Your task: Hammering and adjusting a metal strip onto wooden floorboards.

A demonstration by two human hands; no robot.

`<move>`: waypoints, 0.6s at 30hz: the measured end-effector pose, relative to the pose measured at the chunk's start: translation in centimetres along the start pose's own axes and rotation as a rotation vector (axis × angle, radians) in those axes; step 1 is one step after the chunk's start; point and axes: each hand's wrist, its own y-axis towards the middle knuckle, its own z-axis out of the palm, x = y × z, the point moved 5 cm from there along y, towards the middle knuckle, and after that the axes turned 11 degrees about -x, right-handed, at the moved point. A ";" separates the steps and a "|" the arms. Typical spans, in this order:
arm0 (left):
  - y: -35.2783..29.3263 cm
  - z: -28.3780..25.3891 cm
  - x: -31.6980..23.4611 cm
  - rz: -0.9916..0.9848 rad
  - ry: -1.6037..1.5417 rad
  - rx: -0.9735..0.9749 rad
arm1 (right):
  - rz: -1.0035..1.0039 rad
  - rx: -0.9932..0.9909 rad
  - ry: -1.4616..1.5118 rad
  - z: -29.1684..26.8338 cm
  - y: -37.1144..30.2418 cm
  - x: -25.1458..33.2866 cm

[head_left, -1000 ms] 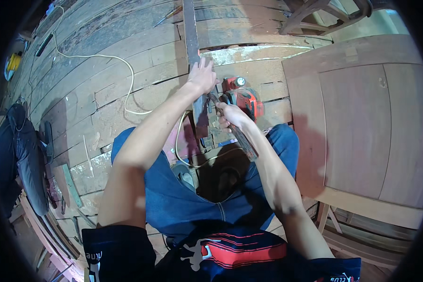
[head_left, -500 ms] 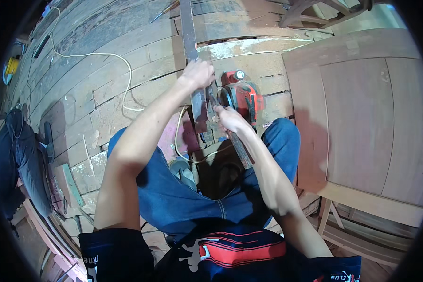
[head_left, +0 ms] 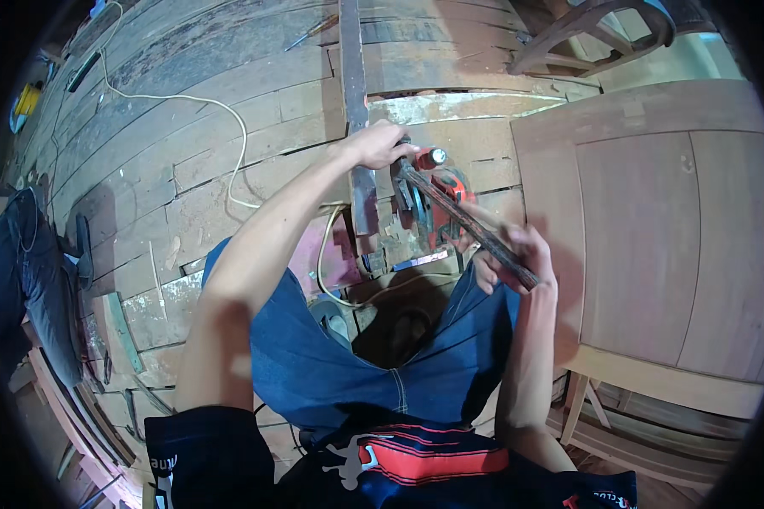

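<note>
— How far along does the work look?

— Mid-job, I'd judge. The long dark bar (head_left: 361,127) lies on the plank floor (head_left: 187,170), running from near the floor's centre up to twelve o'clock. The left hand (head_left: 373,144) is clamped over it about halfway along, pinning it down. The red power tool (head_left: 437,199) sits just at three o'clock of the bar's near end, untouched by either hand.

— And the right hand?

— The right hand (head_left: 514,259) is closed around the low end of a hammer-like tool (head_left: 467,220), whose handle slants up toward eleven o'clock; its head ends close to the left hand's fingers. Whether it touches the bar I cannot tell.

— What is left?

— The bar shows no clear cut or finished mark, so the shaping seems not yet done.

— Any change from a second ago?

— Yes. Then both hands were bunched together over the power tool beside the bar. Now the right hand has drawn back toward four o'clock, with the handle stretched out between the hands. The left hand keeps its hold on the bar. The white cord (head_left: 229,127) and the wooden cabinet panel (head_left: 654,229) at three o'clock lie as before.
</note>
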 end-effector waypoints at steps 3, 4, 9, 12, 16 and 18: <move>0.0 -0.6 -0.1 0.030 0.050 -0.016 | 0.042 -0.003 -0.232 -0.4 -0.9 0.2; -0.2 -0.8 -0.2 0.033 0.046 -0.015 | 0.132 -0.069 -0.352 -1.0 -1.1 -0.2; -1.1 -1.0 1.2 0.003 0.080 0.001 | 0.080 -0.182 -0.594 1.7 0.9 -4.6; -1.8 0.4 3.4 -0.051 0.094 0.087 | 0.040 -0.174 -0.612 2.1 1.9 -7.4; -2.4 1.3 3.6 -0.003 0.081 0.060 | 0.053 -0.218 -0.678 2.2 2.2 -8.9; -2.6 1.6 3.6 0.032 0.017 0.018 | 0.039 -0.222 -0.726 2.2 2.2 -8.9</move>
